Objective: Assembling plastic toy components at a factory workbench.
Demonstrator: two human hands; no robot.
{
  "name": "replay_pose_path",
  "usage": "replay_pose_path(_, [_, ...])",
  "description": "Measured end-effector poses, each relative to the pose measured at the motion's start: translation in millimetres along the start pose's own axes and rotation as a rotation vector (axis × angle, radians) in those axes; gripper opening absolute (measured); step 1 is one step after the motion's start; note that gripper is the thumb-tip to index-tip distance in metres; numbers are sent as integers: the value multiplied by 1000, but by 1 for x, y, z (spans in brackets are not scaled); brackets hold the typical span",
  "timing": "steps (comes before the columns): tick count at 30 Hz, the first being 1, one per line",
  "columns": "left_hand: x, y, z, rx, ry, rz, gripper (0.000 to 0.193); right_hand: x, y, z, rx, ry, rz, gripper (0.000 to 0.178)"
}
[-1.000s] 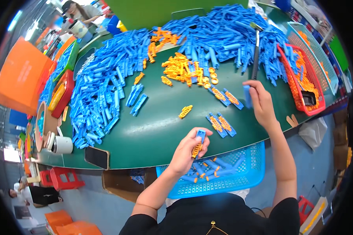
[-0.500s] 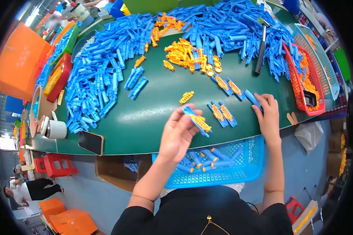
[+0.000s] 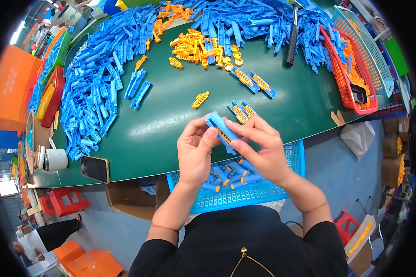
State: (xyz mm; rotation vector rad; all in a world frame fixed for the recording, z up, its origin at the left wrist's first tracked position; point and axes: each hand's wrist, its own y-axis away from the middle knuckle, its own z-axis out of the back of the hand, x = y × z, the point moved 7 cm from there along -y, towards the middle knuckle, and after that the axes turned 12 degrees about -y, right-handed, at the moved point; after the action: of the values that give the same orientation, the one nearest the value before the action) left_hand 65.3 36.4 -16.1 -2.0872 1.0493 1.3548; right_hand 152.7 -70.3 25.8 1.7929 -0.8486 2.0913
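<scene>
Above the table's near edge, my left hand (image 3: 195, 150) pinches a blue plastic half-shell (image 3: 227, 148) with an orange ribbed insert in it. My right hand (image 3: 266, 150) presses a second blue half-shell (image 3: 223, 125) over the first, its fingers closed on it. Only a strip of orange shows between the two shells. Just beyond my right fingers lie two blue half-shells with orange inserts (image 3: 238, 112), partly hidden by that hand. Farther back are two more filled half-shells (image 3: 262, 85). A loose orange ribbed insert (image 3: 200, 100) lies beyond my left hand.
Heaps of blue half-shells (image 3: 97, 78) and orange inserts (image 3: 189, 46) cover the table's back and left. A hammer (image 3: 291, 41) and red basket (image 3: 366, 110) are at right, a phone (image 3: 95, 169) at left. Below the edge sits a blue basket (image 3: 217, 202) of finished tubes.
My right hand has picked up the blue half-shell from the table and brought it left onto the filled one in my left hand. The view has shifted slightly.
</scene>
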Motion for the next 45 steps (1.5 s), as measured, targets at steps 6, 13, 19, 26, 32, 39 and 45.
replay_pose_path(6, [3,-3,7,8,-19,31,31,-3,-1,-6,58,35,41,33])
replay_pose_path(13, [10,-3,4,71,171,55,31,-12,-3,-8,84,-183,-75,29])
replay_pose_path(19, [5,8,4,-19,158,-77,29,-9,6,-7,-61,-50,41,32])
replay_pose_path(26, [-12,17,9,13,117,-249,30,15,-2,-12,42,11,190,27])
replay_pose_path(32, [-47,45,15,-124,-406,-572,28,-7,4,-15,-100,-774,-272,35])
replay_pose_path(39, [-73,49,-28,-50,-1432,-967,40,-7,8,-19,-83,-604,-215,24])
replay_pose_path(45, [-68,44,-23,-51,-1497,-987,37,-21,-3,-23,62,-590,-243,17])
